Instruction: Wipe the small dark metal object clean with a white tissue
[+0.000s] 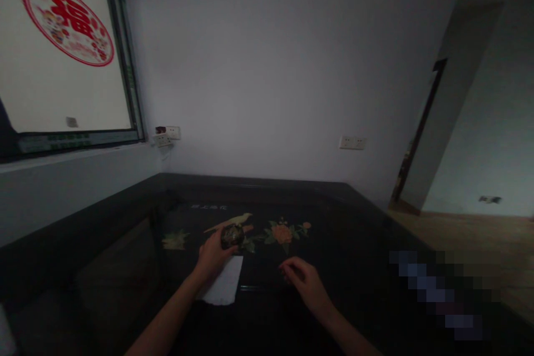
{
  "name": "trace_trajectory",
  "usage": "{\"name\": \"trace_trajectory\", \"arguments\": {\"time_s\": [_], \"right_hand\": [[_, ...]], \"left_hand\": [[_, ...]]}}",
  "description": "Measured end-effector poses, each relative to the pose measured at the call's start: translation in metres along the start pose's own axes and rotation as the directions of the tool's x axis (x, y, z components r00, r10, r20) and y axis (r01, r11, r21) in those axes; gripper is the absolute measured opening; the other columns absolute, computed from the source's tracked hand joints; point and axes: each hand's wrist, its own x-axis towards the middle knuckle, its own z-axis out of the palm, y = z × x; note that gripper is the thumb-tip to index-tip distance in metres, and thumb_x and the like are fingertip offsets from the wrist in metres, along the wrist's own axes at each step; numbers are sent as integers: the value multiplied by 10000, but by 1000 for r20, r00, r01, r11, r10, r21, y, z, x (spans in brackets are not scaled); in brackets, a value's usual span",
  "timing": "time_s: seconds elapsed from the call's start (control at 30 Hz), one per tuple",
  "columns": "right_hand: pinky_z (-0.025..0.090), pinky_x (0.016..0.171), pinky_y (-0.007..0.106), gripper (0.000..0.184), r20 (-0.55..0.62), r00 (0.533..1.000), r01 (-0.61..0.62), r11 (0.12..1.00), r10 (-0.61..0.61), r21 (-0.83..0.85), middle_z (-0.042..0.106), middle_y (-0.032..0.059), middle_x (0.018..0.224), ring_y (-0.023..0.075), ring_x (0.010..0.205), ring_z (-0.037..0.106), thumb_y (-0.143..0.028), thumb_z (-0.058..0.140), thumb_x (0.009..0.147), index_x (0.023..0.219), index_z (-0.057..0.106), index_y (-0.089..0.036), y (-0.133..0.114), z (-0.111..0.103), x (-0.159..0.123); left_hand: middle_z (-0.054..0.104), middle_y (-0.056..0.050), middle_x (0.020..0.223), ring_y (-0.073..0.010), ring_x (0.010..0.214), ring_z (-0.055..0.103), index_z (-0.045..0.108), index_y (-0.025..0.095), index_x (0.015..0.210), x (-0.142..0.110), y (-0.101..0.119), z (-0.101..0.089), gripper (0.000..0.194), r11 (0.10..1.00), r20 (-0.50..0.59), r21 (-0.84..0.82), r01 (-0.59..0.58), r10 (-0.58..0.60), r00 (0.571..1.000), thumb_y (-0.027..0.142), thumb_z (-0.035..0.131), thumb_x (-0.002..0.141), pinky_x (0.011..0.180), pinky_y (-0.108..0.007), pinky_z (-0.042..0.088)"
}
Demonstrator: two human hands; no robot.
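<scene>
One steady grip suits the dark, round object (pixel 232 237) clasped by the left hand (pixel 212 256), just beyond the paper (pixel 223 285) on the table (pixel 342 233), while the right hand (pixel 307 278) curls its fingers, contents unclear.

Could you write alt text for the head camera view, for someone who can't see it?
A left hand grips a small, dark, rounded object beside a white sheet of paper on a glossy black table decorated with a bird and flowers. The right hand, fingers curled, holds nothing visible. Behind are a pale wall and a window.
</scene>
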Motion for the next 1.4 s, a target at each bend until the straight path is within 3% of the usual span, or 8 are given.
{"name": "trace_trajectory", "arguments": {"time_s": [0.2,0.4,0.6,0.7,0.8,1.0,1.2,1.4], "right_hand": [[450,729,277,244,73,997,40,991,-30,-131,674,69,895,183,840,623,-307,499,904,887,700,-169,-11,15,4],[443,909,338,274,254,966,60,924,41,-377,659,121,1098,244,1059,600,-264,590,855,1088,678,-151,-34,58,39],[412,969,461,552,173,973,8,733,150,-681,545,203,1304,363,1223,482,-451,696,773,1195,595,-109,-41,100,74],[413,964,464,630,163,973,-3,708,167,-706,547,215,1305,360,1220,488,-436,751,721,1219,567,-96,-37,110,82],[442,918,423,514,176,962,-33,726,210,-687,604,191,1232,337,1178,537,-405,780,684,1091,639,-126,-33,111,88],[440,679,292,113,214,932,-128,816,294,-564,707,71,848,233,836,662,-173,711,650,754,667,-173,-25,90,91],[405,606,229,168,153,946,-183,862,285,-474,693,44,811,171,754,636,-79,566,665,796,644,-147,-10,26,77],[452,614,247,194,-157,950,-296,939,270,-175,694,38,749,186,700,649,-95,531,645,808,626,-144,19,-36,55]], "left_hand": [[608,-139,1284,-297,1201,555,485,155,1321,-2,-1,4,675,999,-48,-22,-38,37,998,345,697,709,986,-396,412],[599,-111,1304,-258,1211,554,482,180,1323,-3,-2,4,675,977,-66,-187,-98,87,994,284,703,693,1022,-382,413],[609,-130,1288,-254,1208,561,514,150,1283,0,-5,4,624,973,-75,-212,-93,79,994,219,697,691,1031,-379,412],[610,-132,1289,-260,1213,560,519,153,1279,1,-3,4,626,972,-74,-224,-77,62,995,193,704,683,1039,-393,407],[615,-127,1283,-264,1204,565,527,162,1271,-1,1,3,637,971,-70,-230,-62,47,996,170,715,662,1030,-399,416],[642,-106,1236,-247,1149,598,522,158,1260,-1,2,-1,640,961,-67,-271,-63,46,997,187,720,652,1006,-374,438],[648,-102,1229,-277,1165,592,529,176,1236,2,-2,1,648,989,-38,-145,-41,36,999,309,753,643,988,-387,449],[635,-138,1247,-300,1167,591,524,166,1266,-4,22,18,675,990,85,-126,-58,69,994,324,754,652,990,-416,445]]}}
